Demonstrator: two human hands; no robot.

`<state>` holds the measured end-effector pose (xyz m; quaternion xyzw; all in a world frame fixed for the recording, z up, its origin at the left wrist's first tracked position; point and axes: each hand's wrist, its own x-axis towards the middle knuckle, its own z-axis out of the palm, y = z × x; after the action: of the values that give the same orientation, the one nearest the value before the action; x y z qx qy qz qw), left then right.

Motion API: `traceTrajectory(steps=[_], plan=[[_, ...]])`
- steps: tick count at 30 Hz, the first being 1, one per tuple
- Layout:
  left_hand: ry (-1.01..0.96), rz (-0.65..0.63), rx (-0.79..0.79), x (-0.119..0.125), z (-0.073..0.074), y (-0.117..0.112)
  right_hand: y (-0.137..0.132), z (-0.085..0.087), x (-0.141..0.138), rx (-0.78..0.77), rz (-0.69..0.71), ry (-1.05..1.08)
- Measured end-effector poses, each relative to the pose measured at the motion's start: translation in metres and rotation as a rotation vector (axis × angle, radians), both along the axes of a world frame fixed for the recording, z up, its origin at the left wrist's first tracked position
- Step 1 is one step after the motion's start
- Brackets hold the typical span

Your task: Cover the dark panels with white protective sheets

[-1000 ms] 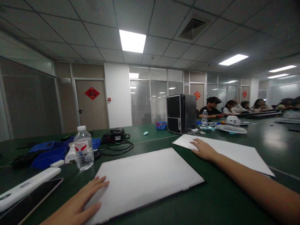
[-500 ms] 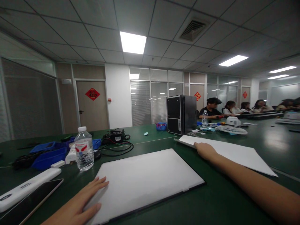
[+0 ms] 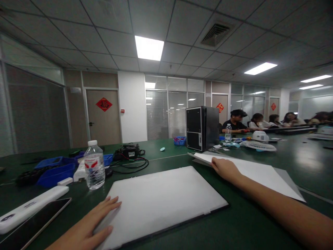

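Observation:
My left hand (image 3: 95,220) lies with its fingers spread on the left edge of a flat white panel (image 3: 166,201). The panel has a thin black border and rests on the green table. Off to the right, the fingers of my right hand (image 3: 225,169) are closed on the near-left edge of a white sheet (image 3: 262,177). Under that sheet, a greyish sheet (image 3: 287,176) shows along the far and right edges. My right fingertips are partly hidden, and I cannot tell whether they hold the grey sheet too.
A water bottle (image 3: 94,166), a phone (image 3: 33,224), a long white device (image 3: 31,208) and blue bins (image 3: 56,175) stand at left. Behind are a black adapter with cables (image 3: 130,151), a computer tower (image 3: 203,128) and a white fan (image 3: 260,145). Several people sit far right.
My right hand has drawn the white sheet slightly left and nearer, so more of the grey sheet beneath shows. My left hand has stayed on the panel.

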<state>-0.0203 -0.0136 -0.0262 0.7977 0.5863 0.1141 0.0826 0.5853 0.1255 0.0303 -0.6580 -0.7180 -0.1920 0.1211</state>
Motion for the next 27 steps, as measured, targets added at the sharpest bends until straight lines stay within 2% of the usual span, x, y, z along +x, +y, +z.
traceTrajectory(steps=[2, 8, 12, 15, 22, 24, 27], plan=[[-0.007, 0.005, -0.005, 0.001, 0.001, -0.001, -0.012, 0.004, -0.019, 0.016, 0.101, -0.027], [-0.007, 0.009, -0.038, 0.004, 0.007, -0.005, -0.06, 0.014, -0.081, -0.046, 0.531, -0.104], [-0.009, 0.013, -0.053, 0.004, 0.008, -0.006, -0.078, 0.017, -0.102, -0.13, 0.714, -0.018], [-0.012, 0.023, -0.051, 0.003, 0.006, -0.004, -0.072, 0.016, -0.098, -0.127, 0.689, 0.04], [0.009, 0.028, -0.032, 0.002, 0.002, -0.001, -0.03, 0.005, -0.047, -0.114, 0.346, 0.011], [0.008, 0.026, -0.042, 0.002, 0.003, -0.003, -0.026, 0.004, -0.039, -0.129, 0.325, 0.017], [0.005, 0.025, -0.056, 0.003, 0.006, -0.006, -0.029, 0.004, -0.042, -0.152, 0.378, 0.039]])
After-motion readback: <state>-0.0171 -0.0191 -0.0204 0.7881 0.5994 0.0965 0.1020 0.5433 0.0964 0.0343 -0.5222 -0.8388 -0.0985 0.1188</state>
